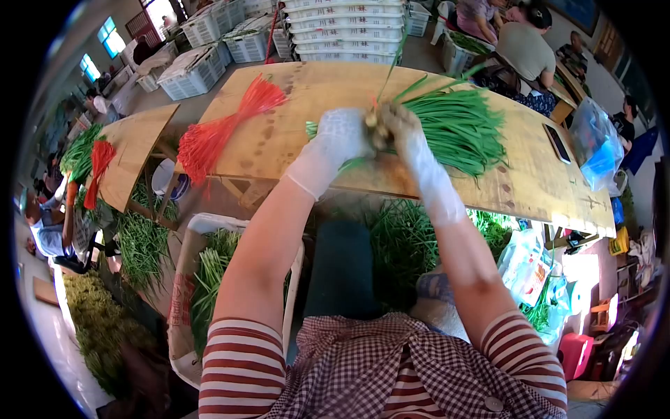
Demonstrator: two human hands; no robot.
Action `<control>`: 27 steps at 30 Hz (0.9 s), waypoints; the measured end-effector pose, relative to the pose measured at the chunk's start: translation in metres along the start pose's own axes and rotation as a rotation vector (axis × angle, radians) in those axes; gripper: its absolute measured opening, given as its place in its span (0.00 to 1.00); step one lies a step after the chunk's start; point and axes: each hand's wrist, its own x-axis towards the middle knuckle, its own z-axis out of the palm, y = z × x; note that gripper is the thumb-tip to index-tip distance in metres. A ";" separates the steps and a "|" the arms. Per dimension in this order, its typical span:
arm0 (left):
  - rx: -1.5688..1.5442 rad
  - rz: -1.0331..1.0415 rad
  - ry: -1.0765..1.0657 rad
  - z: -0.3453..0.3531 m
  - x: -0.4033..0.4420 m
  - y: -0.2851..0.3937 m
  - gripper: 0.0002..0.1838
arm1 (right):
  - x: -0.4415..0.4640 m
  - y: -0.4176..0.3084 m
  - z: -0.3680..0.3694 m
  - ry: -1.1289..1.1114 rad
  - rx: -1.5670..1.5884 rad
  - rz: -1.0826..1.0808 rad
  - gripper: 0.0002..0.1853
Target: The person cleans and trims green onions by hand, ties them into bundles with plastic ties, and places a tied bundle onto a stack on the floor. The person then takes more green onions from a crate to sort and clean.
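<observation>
My left hand (pixel 345 133), in a white glove, is closed around the stem end of a bunch of garlic chives (pixel 457 126). Pale cut ends (pixel 311 130) poke out to its left. My right hand (pixel 401 127), also gloved, is closed against the left one, fingers curled and smudged. A short piece of red tie (pixel 374 103) shows between the two hands; motion blur hides how it passes around the stems. The green leaves fan out to the right across the wooden table (pixel 307 87). A spread bundle of red ties (pixel 234 126) lies on the left.
A phone (pixel 557 144) and a plastic bag (pixel 597 143) lie at the table's right end. Below are a white crate (pixel 183 293) of greens and loose chives (pixel 398 234). Stacked crates (pixel 345 31) stand behind. Other people sit at the upper right (pixel 525 49) and far left (pixel 50 227).
</observation>
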 end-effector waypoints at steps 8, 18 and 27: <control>0.203 0.051 0.068 -0.015 0.002 0.006 0.30 | -0.039 -0.002 -0.002 0.083 -0.532 -0.252 0.09; 0.359 0.036 -0.187 -0.051 0.031 -0.007 0.48 | 0.050 -0.004 -0.005 0.119 -0.085 -0.130 0.10; 0.311 0.106 0.021 0.018 0.065 -0.037 0.25 | 0.035 0.030 0.004 0.176 -0.484 -0.317 0.11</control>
